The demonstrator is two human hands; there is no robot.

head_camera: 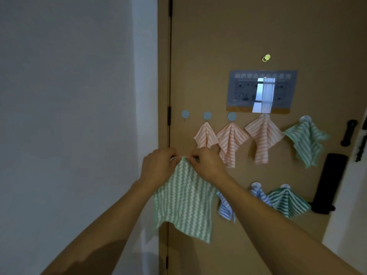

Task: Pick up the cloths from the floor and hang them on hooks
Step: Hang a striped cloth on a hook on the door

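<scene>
Head view shows your left hand (158,165) and right hand (204,165) pinching the top edge of the green cloth (184,203), fingers clamped on it, low in front of the door (208,56). The free hook (185,114) sits above, leftmost in the upper row. Keep the pinched loop taut between both hands, lift it over that hook, and release only once it seems caught.

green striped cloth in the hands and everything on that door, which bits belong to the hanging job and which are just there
Part of the job:
- green and white striped cloth, pinched at its top by left hand and right hand
- bare round blue hook
- pink striped cloths already hung

Just there:
- blue-grey printed notice
- black door handle
- small yellow knob
</scene>
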